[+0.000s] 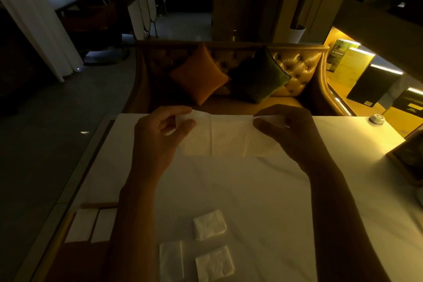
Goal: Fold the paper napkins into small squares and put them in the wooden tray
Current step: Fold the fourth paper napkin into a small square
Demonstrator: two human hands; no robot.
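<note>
A white paper napkin (229, 136) is held up, spread wide over the far part of the table. My left hand (158, 135) pinches its upper left corner and my right hand (289, 131) pinches its upper right corner. Three folded napkin squares lie on the tablecloth near me: one at centre (209, 224), one lower left (171, 260), one lower right (214, 263). The wooden tray (68, 252) sits at the near left, partly behind my left forearm, with two folded napkins (92, 226) inside it.
A white cloth covers the table (263, 190). A small round white object (377, 119) sits at the far right corner and a dark framed object (409, 155) stands at the right edge. A tufted sofa with two cushions (229, 75) faces the far edge.
</note>
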